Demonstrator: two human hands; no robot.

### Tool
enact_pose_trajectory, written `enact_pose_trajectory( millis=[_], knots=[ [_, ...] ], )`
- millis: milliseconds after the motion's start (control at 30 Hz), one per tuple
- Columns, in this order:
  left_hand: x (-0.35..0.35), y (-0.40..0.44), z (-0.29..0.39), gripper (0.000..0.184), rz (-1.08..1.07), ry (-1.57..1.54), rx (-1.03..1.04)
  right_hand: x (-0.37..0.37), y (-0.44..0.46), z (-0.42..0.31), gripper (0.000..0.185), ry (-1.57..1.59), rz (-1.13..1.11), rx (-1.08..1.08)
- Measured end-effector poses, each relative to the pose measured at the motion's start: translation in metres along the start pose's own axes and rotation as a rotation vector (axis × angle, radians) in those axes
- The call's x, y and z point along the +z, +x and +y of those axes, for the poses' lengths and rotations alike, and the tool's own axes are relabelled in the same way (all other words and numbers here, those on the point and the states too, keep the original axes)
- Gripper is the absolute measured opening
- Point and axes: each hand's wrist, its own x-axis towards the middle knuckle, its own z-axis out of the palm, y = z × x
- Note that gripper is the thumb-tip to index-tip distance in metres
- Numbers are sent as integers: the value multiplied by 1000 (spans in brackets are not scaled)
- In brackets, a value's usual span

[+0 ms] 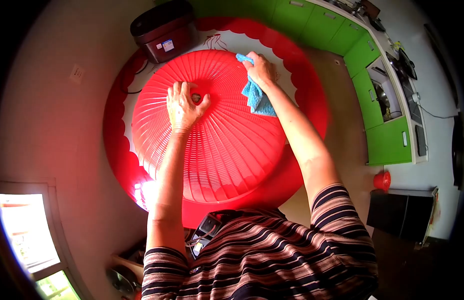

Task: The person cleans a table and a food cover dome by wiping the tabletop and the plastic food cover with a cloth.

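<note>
A large red domed plastic food cover (227, 160), slatted and round, fills the middle of the head view. My left hand (183, 107) rests on its top, thumb and fingers apart on either side of the small central knob (196, 97). Fingers of that hand touch the cover; the knob shows in the gap without being pinched. On the cover's far right side, my right hand (261, 70) is closed on a blue cloth (259, 102). Part of the cloth sticks out beyond the fingers, and the rest hangs below the palm against the cover.
Beneath the cover is a round table with a red scalloped cloth (309, 85). A dark rice cooker (164, 35) stands at its far left edge, its cord beside the cover. Green cabinets (387, 142) line the right. A red bucket (382, 180) sits on the floor.
</note>
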Motion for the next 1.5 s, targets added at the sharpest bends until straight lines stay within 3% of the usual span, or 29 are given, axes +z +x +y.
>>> enact_pose_trajectory(
  millis=[400,600,800,1000,1300,1500],
  knots=[
    [7,-3,-7,41,-15,65,-12,-44,-160,-9,19,63,200,-269],
    [1,-4,-2,41,-7,52,-25,-61,-220,-54,19,-32,130,-381],
    [0,-3,-2,42,-45,51,-54,-38,-177,-71,22,-49,76,-473],
    [-1,-3,-5,24,41,-49,-14,7,-98,-93,17,12,141,-429],
    [-6,-4,-3,32,-5,-91,-93,73,25,-123,25,-202,7,-421],
    [-12,-3,0,34,14,-126,-99,103,83,-121,28,-283,-51,-277]
  ],
)
